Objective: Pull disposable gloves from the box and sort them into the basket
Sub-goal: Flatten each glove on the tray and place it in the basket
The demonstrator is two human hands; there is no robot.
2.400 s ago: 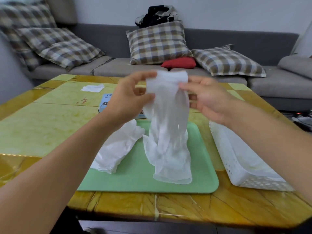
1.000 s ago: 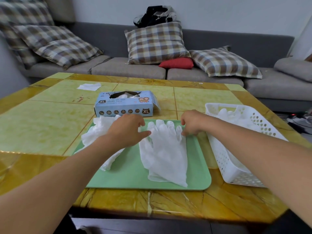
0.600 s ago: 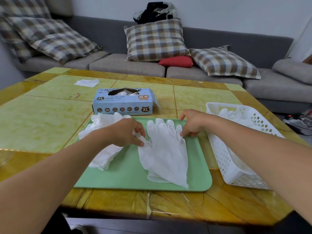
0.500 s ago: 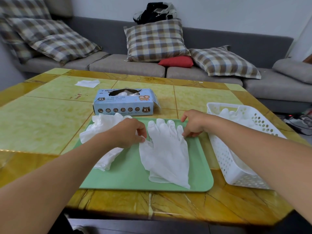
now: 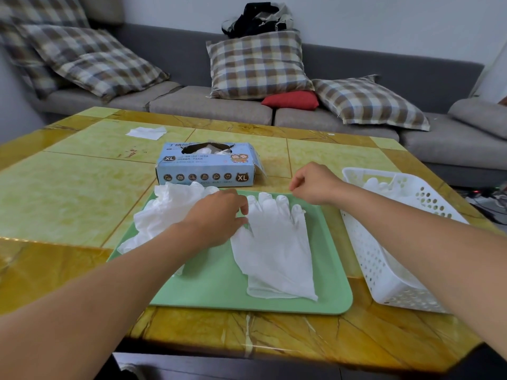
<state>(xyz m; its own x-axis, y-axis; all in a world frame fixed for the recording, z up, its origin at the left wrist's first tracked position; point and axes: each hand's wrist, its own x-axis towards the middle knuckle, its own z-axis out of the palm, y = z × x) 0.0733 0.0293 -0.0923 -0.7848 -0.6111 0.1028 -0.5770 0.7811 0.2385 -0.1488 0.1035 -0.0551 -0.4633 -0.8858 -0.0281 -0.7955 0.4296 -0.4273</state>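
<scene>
Table (image 5: 68, 193): hands (image 5: 219, 218) on gloves (image 5: 274, 242)

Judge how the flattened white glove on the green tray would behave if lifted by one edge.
The flattened glove looks thin and translucent, so it would likely droop limp rather than hold its shape. It probably weighs very little. The crumpled gloves beside it on the tray suggest the material bunches easily.

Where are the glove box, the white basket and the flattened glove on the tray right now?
glove box (image 5: 205, 175): head view, on its front face.
white basket (image 5: 384, 270): head view, on its perforated near side wall.
flattened glove (image 5: 277, 250): head view, on its palm, lying on the green tray.
</scene>
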